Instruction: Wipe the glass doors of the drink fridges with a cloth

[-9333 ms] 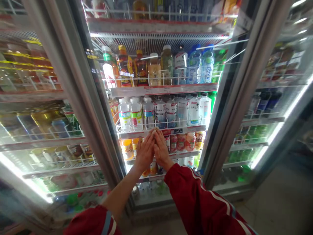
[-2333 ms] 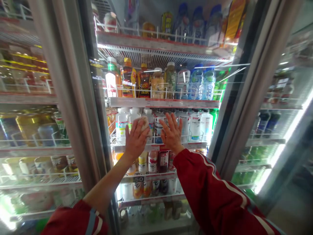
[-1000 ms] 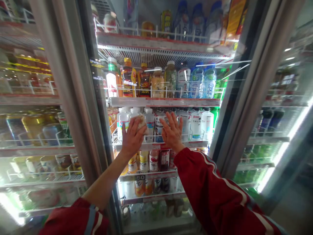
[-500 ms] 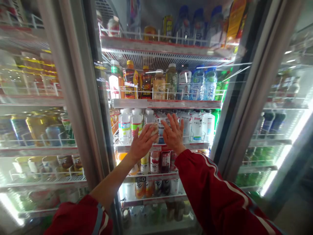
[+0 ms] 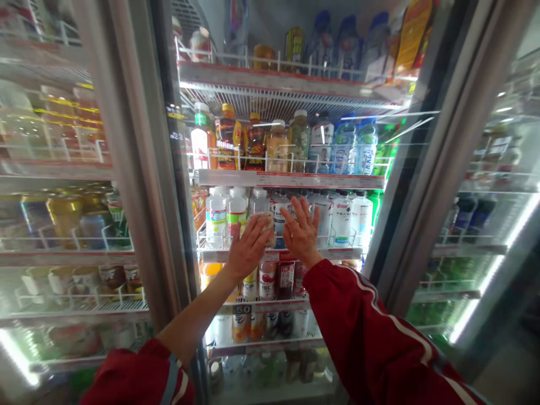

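A dark tag (image 5: pixel 242 309) on a lower shelf edge read "50" in pale numerals. Above it, a yellow-labelled bottle (image 5: pixel 250 281) bore a capital "C" followed by the character "水", and its cherry-printed neighbour (image 5: pixel 267 281) also showed a "C". Chinese characters marked the white bottles (image 5: pixel 341 219) and the blue-capped bottles (image 5: pixel 345 149), but they were too small or blurred to read surely. The fine print along the red-edged price strip (image 5: pixel 291 180) was illegible, as was the pale lettering on the dark door frame (image 5: pixel 174 136).

Since a second ago, the cloth (image 5: pixel 270 225) has been shifted rightward by the left hand (image 5: pixel 246 248), closer to the right hand (image 5: pixel 302 235).
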{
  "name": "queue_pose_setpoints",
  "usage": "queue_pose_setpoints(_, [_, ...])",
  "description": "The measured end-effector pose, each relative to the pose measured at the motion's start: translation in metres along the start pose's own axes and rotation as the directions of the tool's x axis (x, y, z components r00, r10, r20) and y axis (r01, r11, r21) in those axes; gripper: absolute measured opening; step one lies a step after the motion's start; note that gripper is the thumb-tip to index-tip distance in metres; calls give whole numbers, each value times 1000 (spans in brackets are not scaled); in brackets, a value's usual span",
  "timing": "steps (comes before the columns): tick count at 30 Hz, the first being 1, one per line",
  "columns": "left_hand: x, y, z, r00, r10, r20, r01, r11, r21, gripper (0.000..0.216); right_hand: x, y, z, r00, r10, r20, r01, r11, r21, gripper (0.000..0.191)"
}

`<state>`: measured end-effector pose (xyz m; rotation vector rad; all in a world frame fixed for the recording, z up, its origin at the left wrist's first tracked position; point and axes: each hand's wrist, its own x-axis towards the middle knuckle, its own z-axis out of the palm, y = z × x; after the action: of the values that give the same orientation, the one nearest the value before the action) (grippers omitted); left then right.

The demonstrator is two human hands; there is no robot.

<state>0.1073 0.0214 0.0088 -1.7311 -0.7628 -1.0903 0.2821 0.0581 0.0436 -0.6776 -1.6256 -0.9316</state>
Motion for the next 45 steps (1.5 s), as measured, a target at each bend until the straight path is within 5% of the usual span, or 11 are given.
queue_pose_setpoints(12, [12, -34, -12, 951, -258, -171, 267, 963, 34, 46, -1, 2, 1, 1000, -13, -8, 13, 1000, 0, 37])
queue_pose_setpoints(24, [3, 10, 8, 999, 31, -10, -31, 1000, 1, 41, 0, 2, 2, 1000, -18, -19, 18, 1000, -26, 37])
queue_pose_setpoints(32, [17, -3, 6, 967, -243, -72, 241, 970, -32, 70, 2, -19, -9, 997, -79, 25, 78, 995, 61, 36])
queue_pose_setpoints(36, [13, -10, 2, 971, -238, -36, 237, 971, -28, 57, -2, -47, -7, 965, -219, 142, 192, 964, 186, 36])
queue_pose_setpoints(41, [-5, -28, -20, 992, -120, 38, 123, 988, -93, 71, -10, -57, 5, 980, -165, 114, 149, 979, 138, 37])
queue_pose_setpoints(45, [-13, -35, -24, 990, -140, -25, 139, 989, -57, 61, -10, -63, 12, 990, -123, 74, 115, 988, 102, 28])
